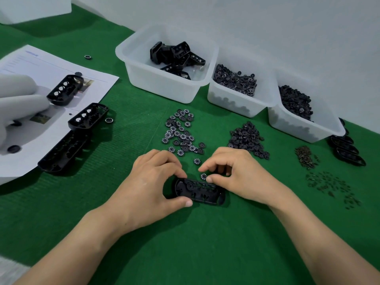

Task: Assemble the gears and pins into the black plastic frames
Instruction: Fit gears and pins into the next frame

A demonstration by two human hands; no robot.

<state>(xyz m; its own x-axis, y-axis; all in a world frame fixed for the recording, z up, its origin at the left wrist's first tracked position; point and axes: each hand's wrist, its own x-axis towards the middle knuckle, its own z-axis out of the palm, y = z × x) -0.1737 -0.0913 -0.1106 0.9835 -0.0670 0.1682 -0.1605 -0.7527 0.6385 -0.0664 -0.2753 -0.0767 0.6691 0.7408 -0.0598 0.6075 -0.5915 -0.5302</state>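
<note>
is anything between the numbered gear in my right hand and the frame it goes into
Nothing visible. The right hand pinches the numbered gear right at the far edge of the black frame, which the left hand grips; the loose gears lie farther back.

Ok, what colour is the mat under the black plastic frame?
The ribbed fabric mat is green; head view.

Green ribbed mat (185,254): black oblong plastic frame (200,192) lies between left hand (152,182) and right hand (236,173), white-numbered black gear discs (181,130) scattered just beyond them (translucent plastic bins (164,85) farther back).
</note>
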